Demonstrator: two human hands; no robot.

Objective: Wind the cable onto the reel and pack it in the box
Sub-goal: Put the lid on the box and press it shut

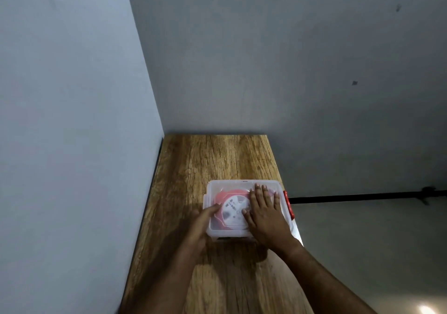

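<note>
A translucent plastic box (217, 186) with its lid on stands on the wooden table (217, 159), near the right edge. Through the lid I see a red reel with a white round face (232, 208) lying flat inside. A red latch (287, 203) shows on the box's right side. My right hand (264, 214) lies flat on the right half of the lid, fingers straight and spread. My left hand (202, 225) rests against the box's left front side, its thumb lying over the lid's edge. The cable itself cannot be made out.
The table sits in a corner, with a pale wall (72, 120) along its left edge and a grey wall (290, 60) behind it. To the right the tabletop ends just past the box, with floor below and a dark bar (362, 196) low on the wall.
</note>
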